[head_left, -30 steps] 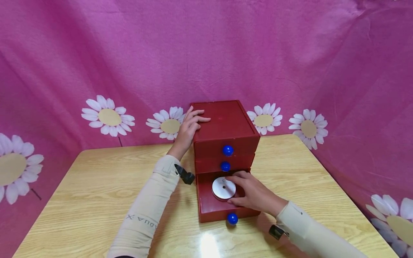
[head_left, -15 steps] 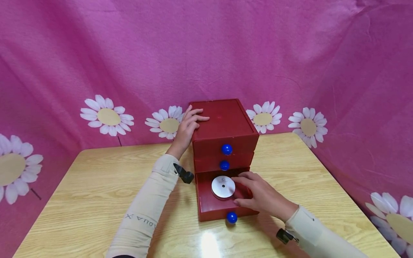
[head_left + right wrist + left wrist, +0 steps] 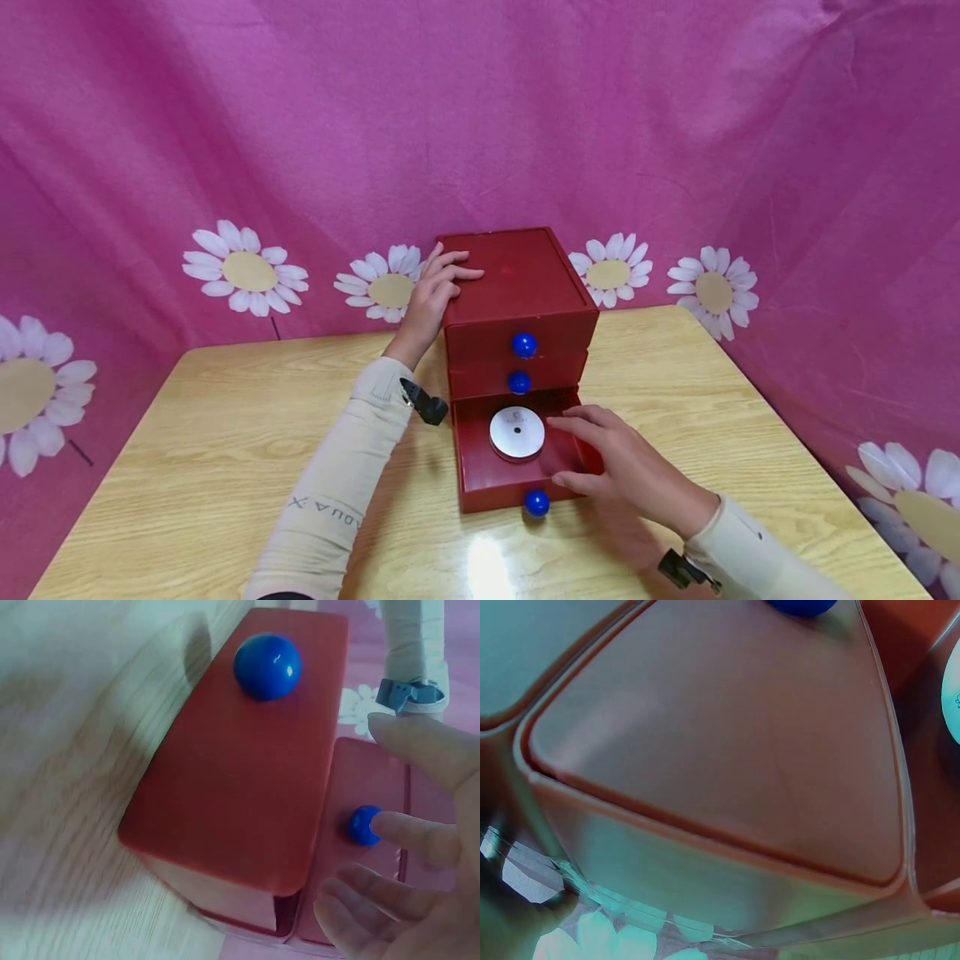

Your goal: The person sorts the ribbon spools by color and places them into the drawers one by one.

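Note:
A red cabinet of drawers (image 3: pixel 517 275) with round blue knobs stands on the table, its bottom drawer (image 3: pixel 480 479) pulled out. Inside that drawer lies a flat silver disc (image 3: pixel 517 432) with a small hole in its centre. My left hand (image 3: pixel 435 292) rests at the cabinet's top left edge, fingers spread over the top. Just right of the disc, over the drawer's right side, my right hand (image 3: pixel 611 462) is held with thumb and fingers apart and nothing between them. In the right wrist view, the right hand (image 3: pixel 405 847) overlaps a middle blue knob (image 3: pixel 364 825).
A light wooden table (image 3: pixel 247 450) spreads to both sides of the cabinet. Behind it hangs a pink cloth (image 3: pixel 420 117) with white daisies, close to the cabinet's back. The bottom drawer's blue knob (image 3: pixel 536 503) juts out towards the front.
My right hand has let go of the disc and drawn back to the right, its fingers parting. The disc stays in the drawer. My left hand keeps its place on the cabinet.

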Available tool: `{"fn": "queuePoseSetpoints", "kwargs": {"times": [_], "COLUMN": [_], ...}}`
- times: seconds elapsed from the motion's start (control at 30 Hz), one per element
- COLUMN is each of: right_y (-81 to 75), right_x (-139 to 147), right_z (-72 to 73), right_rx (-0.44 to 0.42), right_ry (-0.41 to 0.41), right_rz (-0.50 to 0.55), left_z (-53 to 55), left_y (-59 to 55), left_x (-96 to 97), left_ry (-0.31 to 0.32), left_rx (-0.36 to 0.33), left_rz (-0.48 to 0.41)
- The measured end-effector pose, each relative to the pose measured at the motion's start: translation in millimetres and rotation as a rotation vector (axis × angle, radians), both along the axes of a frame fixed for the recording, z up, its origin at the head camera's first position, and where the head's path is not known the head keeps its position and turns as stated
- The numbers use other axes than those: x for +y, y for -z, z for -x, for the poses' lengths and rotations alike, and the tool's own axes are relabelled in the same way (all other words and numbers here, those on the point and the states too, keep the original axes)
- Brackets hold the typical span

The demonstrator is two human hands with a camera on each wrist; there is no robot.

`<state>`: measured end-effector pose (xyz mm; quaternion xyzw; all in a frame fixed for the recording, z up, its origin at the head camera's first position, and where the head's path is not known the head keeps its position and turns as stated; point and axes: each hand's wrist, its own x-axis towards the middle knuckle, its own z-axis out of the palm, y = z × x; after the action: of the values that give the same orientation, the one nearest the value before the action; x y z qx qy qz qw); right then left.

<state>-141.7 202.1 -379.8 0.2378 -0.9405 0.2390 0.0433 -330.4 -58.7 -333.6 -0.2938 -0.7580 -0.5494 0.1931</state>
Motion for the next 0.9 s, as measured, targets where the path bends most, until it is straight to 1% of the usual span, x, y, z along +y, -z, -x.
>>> {"fn": "queuePoseSetpoints", "kwargs": {"times": [0.1,0.23,0.27,0.3,0.47,0.5,0.6,0.7,0.77,0.9], "right_y": [-2.1,-3.9,-4.2,-4.3,-5.6,-5.3,-3.2,-0.8,0.2,2.6], "right_x": [-1,-2,-2,-2,-2,-2,-3,-5,-6,-7], "right_z": [-6.3,-14.7,-16.6,-18.2,-25.1,-26.0,-28.2,-29.9,-31.3,-33.0], "right_rx": [0.007,0.06,0.071,0.09,0.112,0.122,0.145,0.132,0.104,0.047], "right_ry": [0.007,-0.016,-0.022,-0.034,-0.059,-0.069,-0.093,-0.112,-0.116,-0.13], "right_rz": [0.002,0.017,0.025,0.032,0.087,0.102,0.149,0.19,0.203,0.201], "left_z": [-0.3,-1.3,-5.5,-5.5,-4.1,0.2,0.1,0.2,0.4,0.2], "left_y": [-0.6,-1.1,-4.6,-4.6,-4.7,-1.3,-1.3,-0.9,-0.6,-1.1], "left_x": [0.1,0.1,0.4,0.5,1.1,0.8,0.8,0.4,0.3,0.0], "left_ry": [0.0,-0.003,0.002,0.002,0.004,0.0,0.0,-0.001,-0.002,-0.006], "left_rx": [-0.011,-0.018,-0.023,-0.022,-0.021,-0.017,-0.014,-0.012,-0.012,-0.012], "left_rz": [-0.004,-0.007,-0.01,-0.009,-0.002,0.001,-0.001,-0.002,0.001,0.001]}}
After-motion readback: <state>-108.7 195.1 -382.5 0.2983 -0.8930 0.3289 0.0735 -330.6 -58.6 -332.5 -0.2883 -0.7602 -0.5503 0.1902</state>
